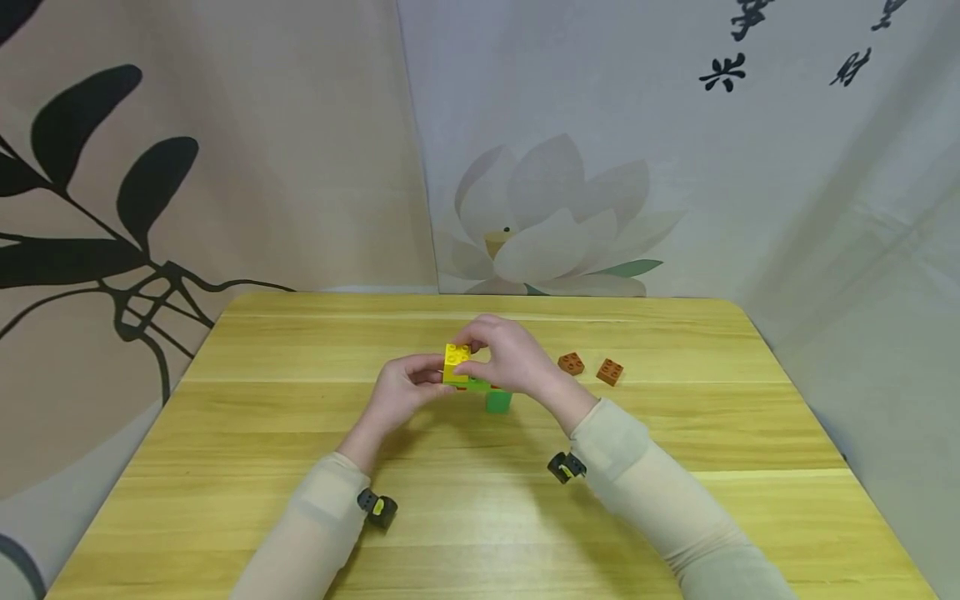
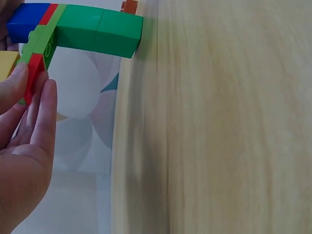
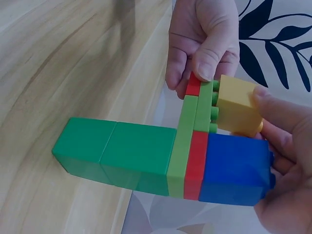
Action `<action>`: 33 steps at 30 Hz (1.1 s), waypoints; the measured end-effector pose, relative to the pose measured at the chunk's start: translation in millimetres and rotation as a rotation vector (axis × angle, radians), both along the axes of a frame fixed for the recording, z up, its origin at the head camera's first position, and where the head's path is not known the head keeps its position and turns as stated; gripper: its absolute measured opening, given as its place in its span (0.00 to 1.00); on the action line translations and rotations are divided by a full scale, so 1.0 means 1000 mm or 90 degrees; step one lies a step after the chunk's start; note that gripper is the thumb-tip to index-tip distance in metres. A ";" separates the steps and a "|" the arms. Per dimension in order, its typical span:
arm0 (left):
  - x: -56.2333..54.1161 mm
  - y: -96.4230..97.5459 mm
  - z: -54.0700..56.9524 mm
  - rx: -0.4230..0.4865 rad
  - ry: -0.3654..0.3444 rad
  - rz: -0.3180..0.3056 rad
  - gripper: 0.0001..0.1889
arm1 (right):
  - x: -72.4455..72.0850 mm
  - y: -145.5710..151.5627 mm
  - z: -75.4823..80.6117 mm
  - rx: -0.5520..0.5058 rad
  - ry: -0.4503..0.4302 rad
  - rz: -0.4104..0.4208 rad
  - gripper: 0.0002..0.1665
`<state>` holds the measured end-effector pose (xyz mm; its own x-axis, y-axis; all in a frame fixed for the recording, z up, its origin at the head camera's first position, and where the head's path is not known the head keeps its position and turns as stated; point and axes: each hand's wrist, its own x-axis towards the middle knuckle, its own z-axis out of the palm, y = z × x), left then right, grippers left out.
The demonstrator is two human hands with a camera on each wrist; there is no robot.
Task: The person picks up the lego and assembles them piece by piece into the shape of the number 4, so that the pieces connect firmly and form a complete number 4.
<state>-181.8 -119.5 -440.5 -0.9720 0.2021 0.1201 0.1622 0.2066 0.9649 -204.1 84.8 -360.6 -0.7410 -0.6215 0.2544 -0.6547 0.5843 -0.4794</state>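
Observation:
A toy building-brick assembly is held up over the table. It has a column of two green bricks [image 3: 136,153], light green plates [image 3: 202,109], red plates [image 3: 196,163] and a blue brick [image 3: 234,168]. My left hand [image 1: 401,387] pinches the assembly at its red end plate [image 2: 34,73], thumb on one face and fingers behind. Between thumb and fingers, my right hand [image 1: 513,354] holds a yellow brick [image 3: 239,105] against the light green studs, which show in a narrow gap. In the head view the right hand hides much of the assembly.
Two orange-brown bricks [image 1: 571,363] [image 1: 610,372] lie on the wooden table [image 1: 480,517], right of the hands. Behind its far edge hangs a printed cloth [image 1: 315,167] with leaves and a lotus. Each wrist carries a small black camera [image 1: 378,508].

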 end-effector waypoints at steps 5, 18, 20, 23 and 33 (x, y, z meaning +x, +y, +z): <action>0.000 0.000 0.001 0.002 -0.002 -0.001 0.20 | 0.001 0.000 0.000 0.007 0.008 -0.004 0.21; -0.001 0.004 -0.001 0.027 -0.013 0.003 0.19 | 0.001 -0.002 -0.001 0.022 0.033 0.007 0.20; 0.000 0.004 -0.001 0.033 -0.017 0.006 0.19 | 0.002 -0.002 -0.001 0.021 0.037 0.009 0.20; 0.000 0.004 -0.001 0.042 -0.022 0.008 0.19 | 0.003 -0.001 -0.002 0.017 0.043 0.013 0.19; 0.000 0.006 -0.002 0.052 -0.023 0.012 0.18 | 0.001 0.001 -0.006 0.021 0.071 0.030 0.18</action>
